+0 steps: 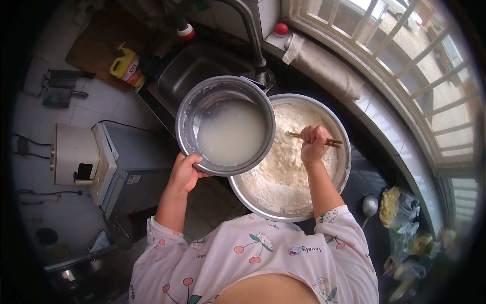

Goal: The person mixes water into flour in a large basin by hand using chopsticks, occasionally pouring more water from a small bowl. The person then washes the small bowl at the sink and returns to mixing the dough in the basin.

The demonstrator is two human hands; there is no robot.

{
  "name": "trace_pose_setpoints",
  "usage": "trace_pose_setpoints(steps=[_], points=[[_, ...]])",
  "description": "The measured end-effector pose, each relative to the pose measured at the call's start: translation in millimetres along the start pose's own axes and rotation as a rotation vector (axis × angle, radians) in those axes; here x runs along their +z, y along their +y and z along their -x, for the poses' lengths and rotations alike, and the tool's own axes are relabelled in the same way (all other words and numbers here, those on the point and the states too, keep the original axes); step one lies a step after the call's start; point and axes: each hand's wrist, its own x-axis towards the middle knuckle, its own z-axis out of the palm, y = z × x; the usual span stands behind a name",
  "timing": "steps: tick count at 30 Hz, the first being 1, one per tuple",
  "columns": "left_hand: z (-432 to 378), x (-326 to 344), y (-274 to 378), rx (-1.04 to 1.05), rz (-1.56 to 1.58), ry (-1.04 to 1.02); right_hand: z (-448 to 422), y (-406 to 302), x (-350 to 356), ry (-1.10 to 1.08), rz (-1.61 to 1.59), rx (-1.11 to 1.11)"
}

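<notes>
My left hand (186, 173) grips the near rim of a metal pot (225, 84) of cloudy whitish liquid (231, 133). White residue clings to its inner wall. The pot overlaps the left edge of a wide metal basin (346, 167), hiding part of it. Flour and wet, lumpy dough (283, 155) fill the basin. Above the dough, my right hand (315, 142) is closed around wooden chopsticks (334, 143), whose tips reach the dough near the middle.
A black sink (201, 57) and a curved faucet (252, 34) lie beyond the pot. A yellow detergent bottle (127, 64) stands left of the sink. On the right are a metal spoon (369, 207) and plastic bags (406, 212). A folded cloth (326, 68) rests on the windowsill.
</notes>
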Motion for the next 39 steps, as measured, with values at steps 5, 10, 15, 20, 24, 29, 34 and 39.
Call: trace_pose_setpoints(steps=[5,10,15,20,24,29,34,39], points=[[0,-2,1,-0.002,-0.014,-0.021,42,-4,22,-0.173,0.026,0.153],[-2,2,2,-0.005,-0.022,-0.038,84,-39,10,-0.285,0.043,0.265],[-6,3,2,-0.015,-0.029,-0.06,91,-83,-36,-0.229,0.074,0.28],[-8,1,-1,-0.022,-0.037,-0.053,44,-87,-61,-0.062,0.131,0.155],[-6,6,2,-0.031,-0.042,-0.043,10,-51,-42,0.0,0.056,0.052],[-2,10,6,-0.035,-0.038,-0.046,17,-6,6,-0.028,-0.04,0.121],[-1,10,8,-0.061,-0.044,-0.046,65,-19,6,-0.136,-0.082,0.276],[0,14,10,-0.062,-0.039,-0.033,82,-69,-45,-0.145,-0.044,0.326]])
